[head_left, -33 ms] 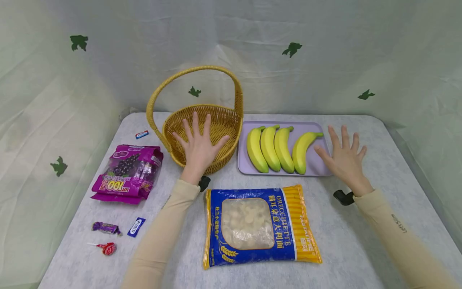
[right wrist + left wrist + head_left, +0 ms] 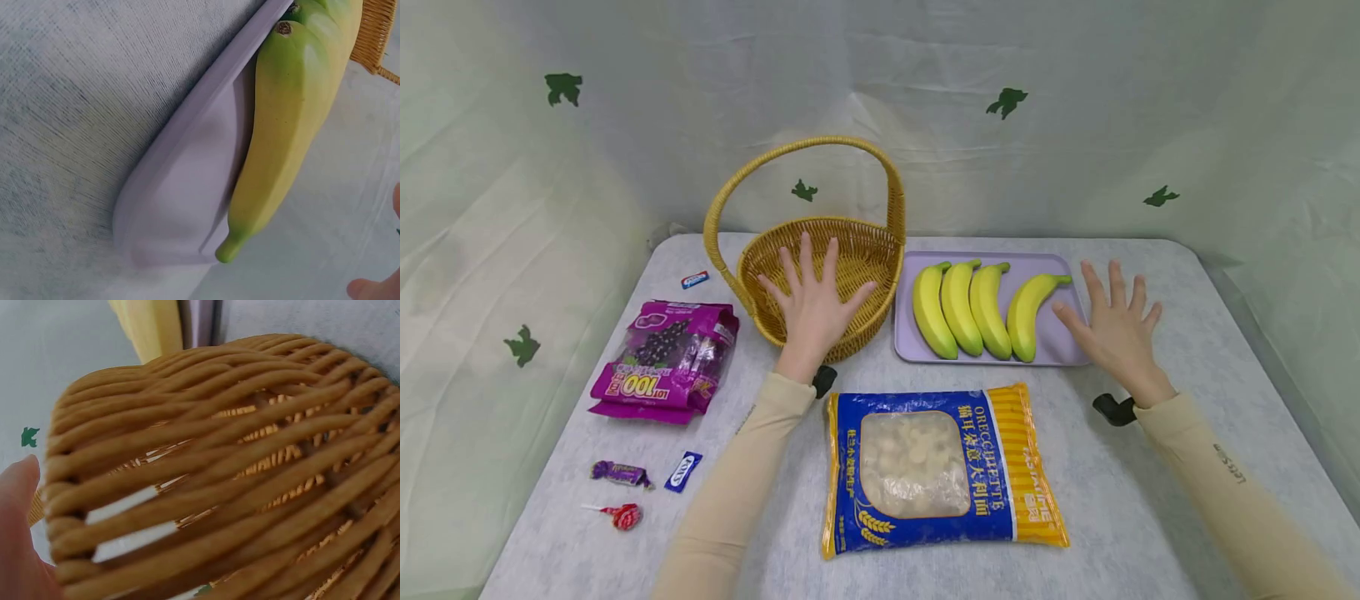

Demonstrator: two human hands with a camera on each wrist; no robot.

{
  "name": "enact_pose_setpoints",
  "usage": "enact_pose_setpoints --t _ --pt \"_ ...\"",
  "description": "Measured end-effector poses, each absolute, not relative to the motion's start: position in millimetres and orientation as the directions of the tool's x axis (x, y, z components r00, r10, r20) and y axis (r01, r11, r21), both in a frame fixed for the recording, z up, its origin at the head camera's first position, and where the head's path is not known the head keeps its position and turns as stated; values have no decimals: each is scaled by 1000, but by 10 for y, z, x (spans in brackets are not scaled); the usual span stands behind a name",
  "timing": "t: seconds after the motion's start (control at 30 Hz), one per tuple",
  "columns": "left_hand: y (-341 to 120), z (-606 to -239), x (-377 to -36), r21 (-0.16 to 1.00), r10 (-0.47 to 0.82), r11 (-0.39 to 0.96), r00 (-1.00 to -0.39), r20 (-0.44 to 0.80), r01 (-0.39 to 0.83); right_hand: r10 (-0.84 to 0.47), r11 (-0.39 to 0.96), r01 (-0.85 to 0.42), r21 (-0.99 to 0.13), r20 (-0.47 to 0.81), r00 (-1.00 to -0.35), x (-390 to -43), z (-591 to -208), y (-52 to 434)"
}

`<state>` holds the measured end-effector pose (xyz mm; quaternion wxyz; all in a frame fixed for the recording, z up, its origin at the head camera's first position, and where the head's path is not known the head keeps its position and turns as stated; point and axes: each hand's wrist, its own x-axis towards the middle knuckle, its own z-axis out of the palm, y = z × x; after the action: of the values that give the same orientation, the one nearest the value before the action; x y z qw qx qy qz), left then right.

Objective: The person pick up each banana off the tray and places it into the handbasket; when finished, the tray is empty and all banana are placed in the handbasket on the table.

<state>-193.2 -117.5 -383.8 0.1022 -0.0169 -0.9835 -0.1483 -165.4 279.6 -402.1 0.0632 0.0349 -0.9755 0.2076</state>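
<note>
My left hand (image 2: 814,315) is spread with straight fingers in front of and over the near side of a woven wicker basket (image 2: 752,287), whose tall handle arches above. In the left wrist view the basket's weave (image 2: 206,462) fills most of the picture, with part of the hand at the left edge. My right hand (image 2: 1116,333), also spread, hovers by the right end of a lilac tray (image 2: 992,363). Several bananas lie on that tray; the rightmost banana (image 2: 1030,317) is nearest to the hand. Neither hand holds anything.
A blue and yellow orecchiette bag (image 2: 925,471) lies at the front middle. On the left are a purple candy bag (image 2: 662,358), a purple-wrapped candy (image 2: 620,474), a blue Fox's packet (image 2: 683,472), a red lollipop (image 2: 625,516) and a small blue-red wrapped candy (image 2: 695,280).
</note>
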Motion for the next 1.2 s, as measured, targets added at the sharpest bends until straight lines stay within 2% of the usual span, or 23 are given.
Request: enact_pose_setpoints --t 0.43,0.7,0.8,0.93,1.07,1.2 --pt "-1217 -3844 -1895 260 0 964 -981 196 52 -68 926 -97 -366 91 -994 -1688 -3969 2719" --pt "-1265 -3757 -1728 365 44 923 -973 226 126 -112 917 -148 -371 115 -987 -1702 -3927 2672" --pt "-1308 -3675 -1591 470 68 860 -958 279 198 -158 877 -215 -430 163 -974 -1716 -3917 2673" --pt "-1401 -3594 -1422 626 58 713 -916 397 317 -216 781 -292 -553 200 -956 -1760 -3912 2679" --pt "-1519 -3594 -1287 725 -40 574 -871 490 381 -220 686 -289 -667 188 -957 -1812 -3912 2695" --pt "-1629 -3675 -1191 800 -179 482 -853 490 358 -195 603 -227 -765 135 -971 -1842 -3931 2726"
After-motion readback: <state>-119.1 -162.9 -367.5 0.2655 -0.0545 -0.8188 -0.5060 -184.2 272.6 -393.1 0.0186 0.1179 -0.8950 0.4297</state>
